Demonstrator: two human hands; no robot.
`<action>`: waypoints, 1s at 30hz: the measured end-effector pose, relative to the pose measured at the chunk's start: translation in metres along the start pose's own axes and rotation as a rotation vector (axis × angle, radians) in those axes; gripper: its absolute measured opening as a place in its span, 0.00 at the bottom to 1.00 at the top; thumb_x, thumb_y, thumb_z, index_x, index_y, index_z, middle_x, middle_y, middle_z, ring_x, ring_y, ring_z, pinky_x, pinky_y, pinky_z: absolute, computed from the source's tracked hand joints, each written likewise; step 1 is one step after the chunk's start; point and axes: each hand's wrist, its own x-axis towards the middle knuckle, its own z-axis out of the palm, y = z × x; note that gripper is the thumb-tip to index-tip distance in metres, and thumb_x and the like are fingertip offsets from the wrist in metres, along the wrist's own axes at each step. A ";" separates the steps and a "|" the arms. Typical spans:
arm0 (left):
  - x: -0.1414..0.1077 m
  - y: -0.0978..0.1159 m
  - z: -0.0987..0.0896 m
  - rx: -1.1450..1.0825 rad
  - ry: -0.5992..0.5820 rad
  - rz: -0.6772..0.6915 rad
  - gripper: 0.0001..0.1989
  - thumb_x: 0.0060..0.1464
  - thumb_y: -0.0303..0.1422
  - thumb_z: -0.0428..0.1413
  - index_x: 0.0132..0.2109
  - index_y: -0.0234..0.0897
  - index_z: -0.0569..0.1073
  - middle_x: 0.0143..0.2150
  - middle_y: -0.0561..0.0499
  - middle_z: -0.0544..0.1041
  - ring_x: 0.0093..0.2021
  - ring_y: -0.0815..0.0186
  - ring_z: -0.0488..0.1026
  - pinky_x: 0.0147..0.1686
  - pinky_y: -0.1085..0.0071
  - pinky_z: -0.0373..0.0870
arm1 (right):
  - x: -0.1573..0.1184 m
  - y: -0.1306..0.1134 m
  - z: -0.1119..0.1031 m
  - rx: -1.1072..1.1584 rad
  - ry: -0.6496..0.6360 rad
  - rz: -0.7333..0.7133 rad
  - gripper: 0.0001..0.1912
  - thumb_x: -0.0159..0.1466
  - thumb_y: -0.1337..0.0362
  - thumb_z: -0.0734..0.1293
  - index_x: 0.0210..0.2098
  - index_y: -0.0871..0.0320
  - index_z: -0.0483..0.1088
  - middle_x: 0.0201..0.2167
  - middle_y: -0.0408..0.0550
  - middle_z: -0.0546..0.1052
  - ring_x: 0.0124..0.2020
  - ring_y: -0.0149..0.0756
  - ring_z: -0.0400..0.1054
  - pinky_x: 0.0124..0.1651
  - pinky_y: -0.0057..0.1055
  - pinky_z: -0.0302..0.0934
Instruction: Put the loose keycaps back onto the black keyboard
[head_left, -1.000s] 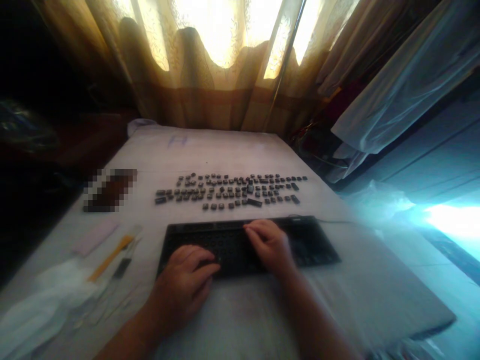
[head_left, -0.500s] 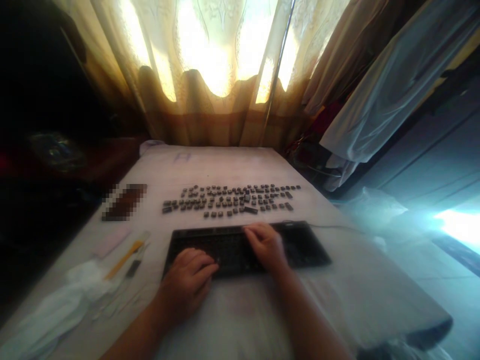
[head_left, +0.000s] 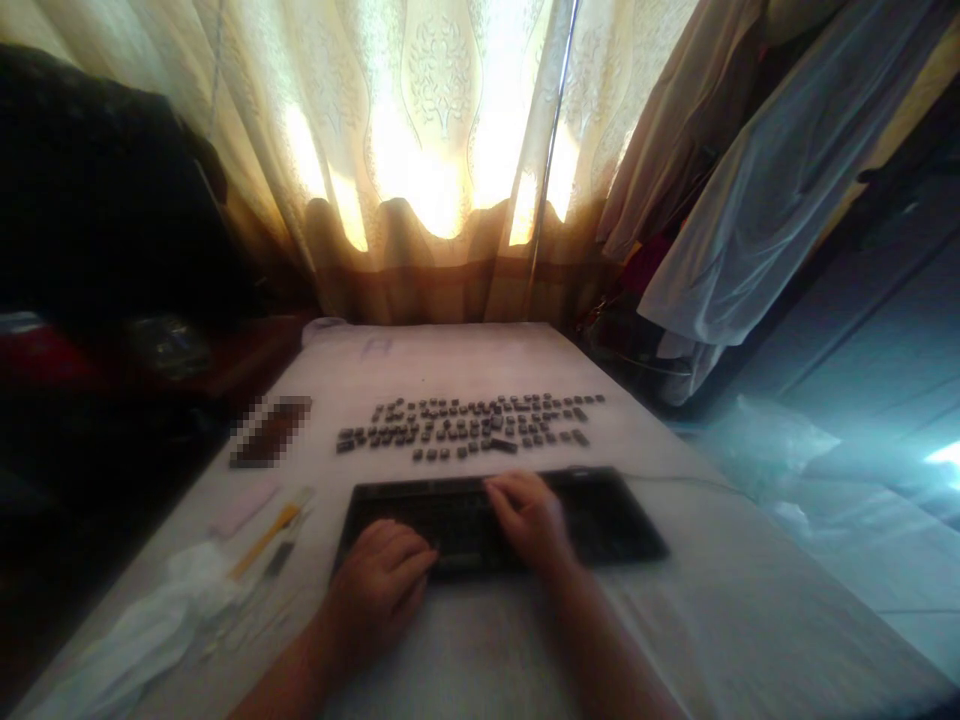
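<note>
- Left hand, right hand: over black keyboard, fingers curled; too blurred to tell any pinch.
- Loose keycaps: rows on tabletop beyond.

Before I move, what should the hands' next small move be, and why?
Probably raise the right hand slightly: it hides the middle of the black keyboard, so the spot beneath cannot be checked. The left hand, over the keyboard's near left part, could steady it. Loose keycaps lie in rough rows beyond.

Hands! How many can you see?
2: the left hand at the left front of the black keyboard, and the right hand near its middle.
</note>
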 end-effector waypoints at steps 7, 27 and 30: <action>0.028 -0.056 -0.005 0.013 -0.272 -0.360 0.11 0.59 0.32 0.54 0.44 0.42 0.80 0.43 0.47 0.82 0.44 0.58 0.77 0.49 0.57 0.72 | 0.012 0.006 -0.028 -0.001 0.034 0.009 0.10 0.65 0.63 0.65 0.33 0.55 0.79 0.32 0.50 0.81 0.35 0.40 0.75 0.42 0.36 0.70; 0.079 -0.117 0.040 0.067 -0.583 -0.715 0.15 0.62 0.39 0.57 0.51 0.35 0.75 0.49 0.46 0.78 0.47 0.60 0.76 0.49 0.56 0.72 | 0.034 0.150 -0.140 -0.130 0.262 0.681 0.14 0.53 0.55 0.69 0.29 0.59 0.82 0.32 0.54 0.84 0.39 0.54 0.77 0.45 0.44 0.69; 0.078 -0.117 0.044 0.080 -0.569 -0.716 0.14 0.62 0.39 0.58 0.50 0.36 0.76 0.48 0.46 0.78 0.47 0.60 0.76 0.49 0.58 0.72 | 0.025 0.154 -0.137 -0.142 0.232 0.734 0.14 0.54 0.56 0.69 0.30 0.60 0.82 0.31 0.53 0.84 0.39 0.53 0.78 0.45 0.43 0.70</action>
